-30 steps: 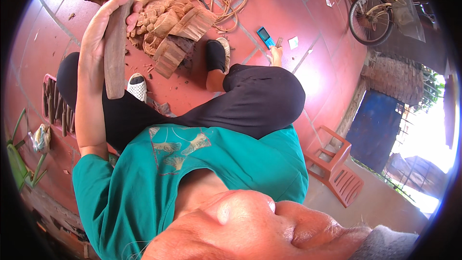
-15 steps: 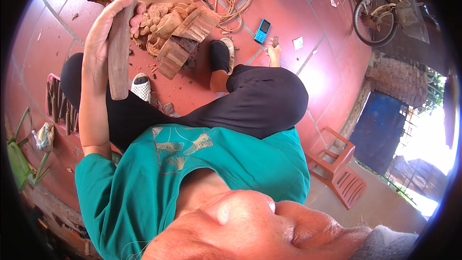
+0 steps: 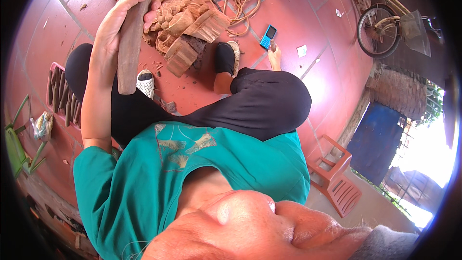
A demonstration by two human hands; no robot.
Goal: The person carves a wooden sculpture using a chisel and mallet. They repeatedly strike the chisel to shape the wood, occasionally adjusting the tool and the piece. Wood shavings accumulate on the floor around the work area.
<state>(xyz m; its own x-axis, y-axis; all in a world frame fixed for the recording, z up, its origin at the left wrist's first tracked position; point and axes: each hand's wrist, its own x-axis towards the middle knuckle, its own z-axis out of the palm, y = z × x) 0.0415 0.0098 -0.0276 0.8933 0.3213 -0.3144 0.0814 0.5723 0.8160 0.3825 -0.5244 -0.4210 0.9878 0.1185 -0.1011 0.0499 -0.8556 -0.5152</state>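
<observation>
Since the frame of one second ago, the blue phone [image 3: 268, 37] has moved farther from the white paper scrap [image 3: 301, 51], and the right hand [image 3: 275, 59] also. Nearest to the eye are a teal shirt [image 3: 240, 159] and black trousers [image 3: 274, 101], with knees spread apart. Left hand [image 3: 114, 24], in the upper left, is folded around a long wooden bar [image 3: 130, 50]; the right one, above centre, is closed on a short brown stick [image 3: 273, 45], just beside the phone. Between the hands, a brown wood carving [image 3: 180, 33] rests tilted on the floor [image 3: 293, 19], which is of glossy red tiles with pale joints and scattered chips near the carving. At left, a pink tray [image 3: 48, 89] holds dark rods [image 3: 60, 91]. Beyond the carving, an orange-brown cord [image 3: 258, 1] lies in loose loops. Farther away, toward the right, are a reddish plastic chair [image 3: 346, 195], a bicycle wheel [image 3: 378, 31] and a blue panel [image 3: 375, 132] beside a bright barred opening [image 3: 421, 163].
</observation>
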